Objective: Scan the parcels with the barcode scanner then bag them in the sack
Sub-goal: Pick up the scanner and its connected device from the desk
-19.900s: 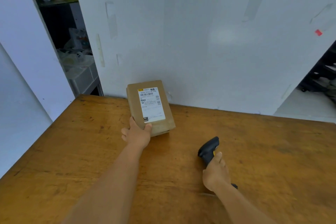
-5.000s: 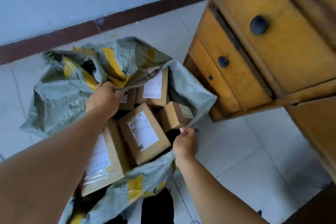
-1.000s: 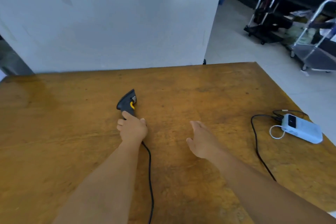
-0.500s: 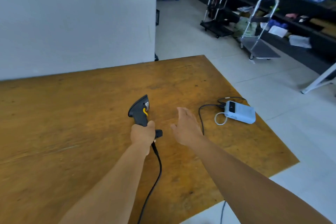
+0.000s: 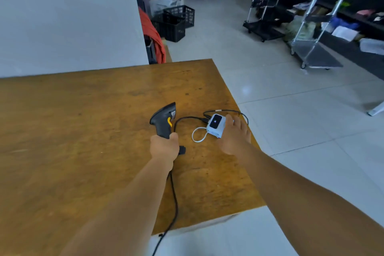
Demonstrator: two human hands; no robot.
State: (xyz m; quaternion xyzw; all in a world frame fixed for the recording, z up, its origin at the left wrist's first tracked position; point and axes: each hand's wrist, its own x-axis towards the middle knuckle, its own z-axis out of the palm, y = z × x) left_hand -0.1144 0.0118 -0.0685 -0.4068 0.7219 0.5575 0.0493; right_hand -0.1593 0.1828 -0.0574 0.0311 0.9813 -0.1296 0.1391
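Barcode scanner (image 5: 164, 119) is the black pistol-shaped tool with a yellow trigger, and it stands above the wooden table (image 5: 72, 131), near the table's right edge, with its head pointing away from the person and a little to the right. The left hand (image 5: 164, 147) grips its handle from below, with the fingers and thumb curled tightly around it. A black cable (image 5: 174, 199) comes out under this hand, runs back along the forearm and drops over the near edge of the table. Just to the right of the scanner lies a small pale blue device (image 5: 216, 124) with a dark screen on top; a white cord loop (image 5: 198, 135) hangs from its near end, and another black cable (image 5: 226, 112) curves around behind it. The right hand (image 5: 233, 136) lies over the right part of this device with the fingers straight and close together; they touch it, but I cannot tell if they press it. Beyond the table there is a white wall (image 5: 68, 16) on the left, and on the tiled floor (image 5: 291, 120) stand black plastic crates (image 5: 176, 21) and two metal trolleys (image 5: 311, 33), well apart from the table. No parcel and no sack shows in this view.
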